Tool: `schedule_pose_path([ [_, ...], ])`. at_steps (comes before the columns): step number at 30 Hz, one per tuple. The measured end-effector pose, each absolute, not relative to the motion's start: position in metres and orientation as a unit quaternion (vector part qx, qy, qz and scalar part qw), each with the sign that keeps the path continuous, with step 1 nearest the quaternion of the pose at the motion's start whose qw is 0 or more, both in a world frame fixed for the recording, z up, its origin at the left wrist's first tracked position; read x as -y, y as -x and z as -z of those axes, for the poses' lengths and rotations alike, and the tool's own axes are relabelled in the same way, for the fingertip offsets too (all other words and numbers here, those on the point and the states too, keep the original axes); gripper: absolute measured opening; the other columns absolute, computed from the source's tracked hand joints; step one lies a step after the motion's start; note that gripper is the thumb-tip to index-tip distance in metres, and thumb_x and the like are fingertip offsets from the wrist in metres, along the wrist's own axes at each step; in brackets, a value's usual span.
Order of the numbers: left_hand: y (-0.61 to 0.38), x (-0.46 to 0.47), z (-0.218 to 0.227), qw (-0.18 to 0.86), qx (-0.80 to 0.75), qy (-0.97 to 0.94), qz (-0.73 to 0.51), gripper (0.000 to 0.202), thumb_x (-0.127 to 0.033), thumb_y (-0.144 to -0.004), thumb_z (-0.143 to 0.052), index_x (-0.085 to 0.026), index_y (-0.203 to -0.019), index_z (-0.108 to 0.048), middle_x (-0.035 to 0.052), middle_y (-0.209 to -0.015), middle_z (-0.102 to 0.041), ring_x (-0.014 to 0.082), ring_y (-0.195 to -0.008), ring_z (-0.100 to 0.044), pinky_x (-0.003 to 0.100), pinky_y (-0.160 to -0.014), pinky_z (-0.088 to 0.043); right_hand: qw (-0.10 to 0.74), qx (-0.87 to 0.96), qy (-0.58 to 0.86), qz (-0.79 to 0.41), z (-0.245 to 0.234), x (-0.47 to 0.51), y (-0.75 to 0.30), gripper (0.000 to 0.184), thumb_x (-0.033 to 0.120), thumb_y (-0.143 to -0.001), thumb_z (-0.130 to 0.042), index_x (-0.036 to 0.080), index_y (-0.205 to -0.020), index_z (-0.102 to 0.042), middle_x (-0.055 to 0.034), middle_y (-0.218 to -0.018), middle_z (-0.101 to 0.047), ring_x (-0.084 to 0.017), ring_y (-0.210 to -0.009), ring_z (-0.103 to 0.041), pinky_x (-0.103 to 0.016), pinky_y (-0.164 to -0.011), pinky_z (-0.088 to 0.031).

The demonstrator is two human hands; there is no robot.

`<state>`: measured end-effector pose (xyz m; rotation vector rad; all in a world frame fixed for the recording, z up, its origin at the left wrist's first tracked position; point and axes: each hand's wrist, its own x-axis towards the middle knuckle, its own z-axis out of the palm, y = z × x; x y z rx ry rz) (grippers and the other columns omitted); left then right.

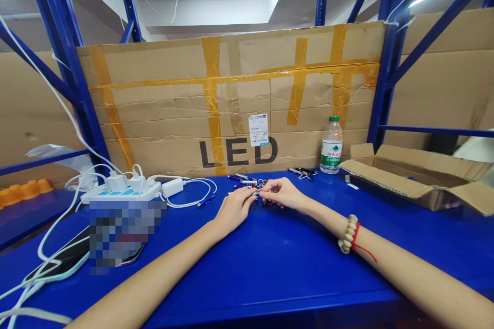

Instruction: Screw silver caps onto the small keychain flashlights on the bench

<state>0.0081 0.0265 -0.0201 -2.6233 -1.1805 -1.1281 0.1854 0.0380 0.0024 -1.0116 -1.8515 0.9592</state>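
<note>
Pens (pixel 246 183) are lying in loose cluster on blue tabletop (pixel 247 272), before cardboard panel (pixel 165 133). With right hand (pixel 282 193), I am pinching small item (pixel 256 193), too tiny to identify; left hand (pixel 235 207) is meeting it, fingers bent, but whether gripping I cannot tell. Bottle (pixel 331 149) is standing right of cluster, near open carton (pixel 393 177); power strip (pixel 123 193) is lying left.

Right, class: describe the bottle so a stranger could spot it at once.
Find the taped cardboard panel behind the blue tabletop. Near its right end, just left of the open box, stands the bottle. Clear sides and a green cap distinguish it from that box.
</note>
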Motion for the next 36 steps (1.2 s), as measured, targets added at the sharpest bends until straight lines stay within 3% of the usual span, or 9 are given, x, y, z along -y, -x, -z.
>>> schedule_pose_path([
  [36,-0.0088,-0.023,0.016,0.016,0.386,0.852,0.353,0.025,-0.023,-0.087,-0.041,-0.02,-0.102,-0.06,0.0044,-0.1,-0.065,0.0185,-0.09,-0.06,0.03,-0.079,-0.049,0.392,0.726,0.413,-0.385,-0.0003,-0.0399,-0.1855,0.042,0.051,-0.053,-0.069,0.011,-0.067,-0.064,0.0011,-0.05,-0.054,-0.005,-0.041,-0.042,-0.018,-0.036,-0.032],
])
